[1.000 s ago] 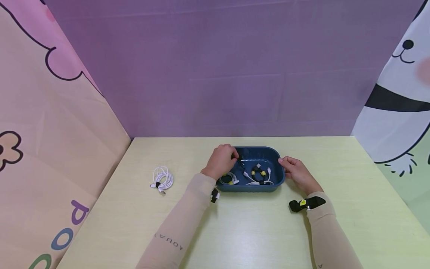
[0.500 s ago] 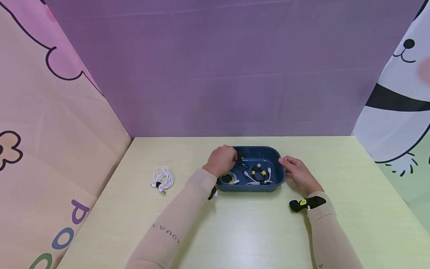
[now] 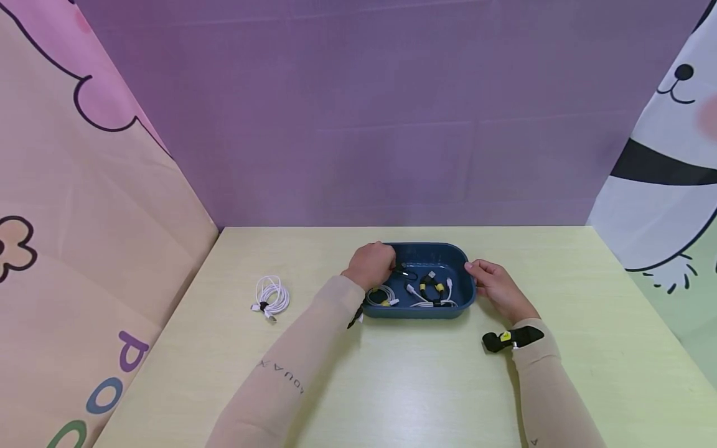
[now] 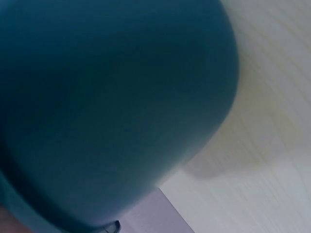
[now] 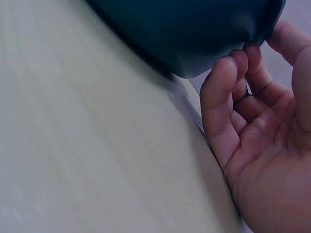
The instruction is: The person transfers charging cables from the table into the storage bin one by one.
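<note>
Pale wooden table point(image 3: 426, 386), blue tray point(image 3: 456, 252) centre, left hand point(image 3: 371, 264) fingers curled pinching black cable point(image 3: 404, 271), right hand point(image 3: 495, 286) fingers loosely spread against tray's right rim, white cable point(image 3: 271, 297) far left.

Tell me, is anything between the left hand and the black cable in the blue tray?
Nothing visible is. The left hand already reaches into the tray, fingers curled at the black cable.

Even soft light, faint shadows under the tray point(image 3: 417, 311); head view sharp, both wrist views blurred close-ups.
</note>
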A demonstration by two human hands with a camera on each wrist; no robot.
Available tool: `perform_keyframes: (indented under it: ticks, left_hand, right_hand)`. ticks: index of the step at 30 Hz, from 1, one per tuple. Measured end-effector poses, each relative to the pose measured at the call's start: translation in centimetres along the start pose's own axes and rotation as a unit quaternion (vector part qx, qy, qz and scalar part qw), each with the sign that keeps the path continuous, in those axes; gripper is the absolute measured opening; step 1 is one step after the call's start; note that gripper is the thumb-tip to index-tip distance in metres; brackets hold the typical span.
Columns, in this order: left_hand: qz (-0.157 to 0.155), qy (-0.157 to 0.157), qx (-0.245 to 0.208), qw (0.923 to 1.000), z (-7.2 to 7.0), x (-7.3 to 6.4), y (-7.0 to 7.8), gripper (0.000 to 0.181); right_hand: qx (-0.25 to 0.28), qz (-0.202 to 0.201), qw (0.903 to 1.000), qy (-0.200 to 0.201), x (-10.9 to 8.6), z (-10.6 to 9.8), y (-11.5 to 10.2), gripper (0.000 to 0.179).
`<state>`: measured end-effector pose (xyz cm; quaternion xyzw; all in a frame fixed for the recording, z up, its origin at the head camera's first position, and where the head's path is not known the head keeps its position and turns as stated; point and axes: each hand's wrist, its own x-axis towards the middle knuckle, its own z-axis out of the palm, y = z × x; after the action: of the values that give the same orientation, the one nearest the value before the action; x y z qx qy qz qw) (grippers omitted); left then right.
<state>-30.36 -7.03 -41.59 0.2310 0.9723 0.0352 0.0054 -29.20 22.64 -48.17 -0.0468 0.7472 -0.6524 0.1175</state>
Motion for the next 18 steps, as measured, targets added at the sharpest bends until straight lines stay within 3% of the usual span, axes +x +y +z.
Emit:
perform_keyframes:
  ticks: [10, 18]
  left_hand:
    - [-0.009, -0.002, 0.012, 0.9999, -0.02, 0.27, 0.11, 0.016]
    - [-0.017, 0.000, 0.047, 0.9988, 0.80, 0.70, -0.05, 0.019]
  right_hand:
    - [0.007, -0.008, 0.9999, -0.010, 0.10, -0.13, 0.25, 0.024]
    - [0.001, -0.003, 1.0000, -0.004, 0.08, -0.12, 0.30, 0.025]
